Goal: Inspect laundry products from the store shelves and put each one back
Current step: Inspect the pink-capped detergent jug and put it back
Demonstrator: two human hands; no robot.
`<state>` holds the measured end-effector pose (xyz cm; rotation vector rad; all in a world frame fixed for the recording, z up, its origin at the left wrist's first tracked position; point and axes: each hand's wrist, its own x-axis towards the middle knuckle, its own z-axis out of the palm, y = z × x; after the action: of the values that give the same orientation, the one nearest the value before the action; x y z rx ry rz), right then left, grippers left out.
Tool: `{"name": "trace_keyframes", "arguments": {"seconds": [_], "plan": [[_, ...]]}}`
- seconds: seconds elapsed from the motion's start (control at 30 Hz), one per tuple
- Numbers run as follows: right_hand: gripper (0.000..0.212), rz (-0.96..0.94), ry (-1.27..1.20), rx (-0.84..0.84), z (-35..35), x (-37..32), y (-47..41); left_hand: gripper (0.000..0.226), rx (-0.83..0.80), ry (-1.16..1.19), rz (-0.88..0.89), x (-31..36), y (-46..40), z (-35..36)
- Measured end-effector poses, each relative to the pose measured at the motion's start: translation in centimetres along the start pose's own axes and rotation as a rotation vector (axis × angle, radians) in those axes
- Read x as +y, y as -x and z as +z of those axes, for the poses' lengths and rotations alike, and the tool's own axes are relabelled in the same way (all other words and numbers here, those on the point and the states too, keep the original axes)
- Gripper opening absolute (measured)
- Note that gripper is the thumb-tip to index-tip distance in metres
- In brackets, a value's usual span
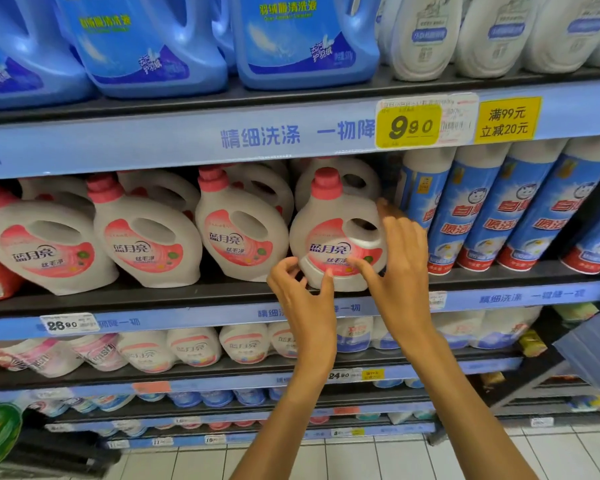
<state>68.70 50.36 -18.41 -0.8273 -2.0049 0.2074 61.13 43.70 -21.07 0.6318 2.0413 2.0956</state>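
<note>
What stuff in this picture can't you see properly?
All in the head view:
- White jug with pink cap: the left hand and right hand cover its lower label and right side.
- Small print on the 9.90 price tag: too small and blurred.
- Blue jugs on the top shelf: tops cut off by the picture's edge.
- Bottom shelf products: blurred.
</note>
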Motion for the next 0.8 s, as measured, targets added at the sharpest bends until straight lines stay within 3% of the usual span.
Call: {"name": "trace_keyframes", "arguments": {"seconds": [0.2, 0.37, 0.53, 0.63, 0.8], "plan": [[0.043, 0.011, 0.042, 0.058, 1.0, -0.3, -0.4, 0.045, -0.072, -0.007, -0.027, -0.1, 0.1, 0.1], [0.052, 0.013, 0.087, 0.069, 1.4, -0.7, 0.2, 0.042, -0.096, -0.036, -0.027, 0.0, -0.2, -0.9], [0.049, -0.116, -0.112, 0.158, 1.3, -3.2, -0.1, 0.036, 0.119, 0.005, -0.002, 0.6, -1.2, -3.5], [0.042, -0.177, -0.248, 0.033, 2.4, -6.2, -1.2, 0.039, 0.205, 0.03, -0.035, 0.6, -2.5, -5.4], [0.029, -0.085, -0.198, -0.27, 5.4, -10.2, -2.8, 0.044, 0.137, -0.028, -0.112, -0.5, -4.6, -8.5]]}}
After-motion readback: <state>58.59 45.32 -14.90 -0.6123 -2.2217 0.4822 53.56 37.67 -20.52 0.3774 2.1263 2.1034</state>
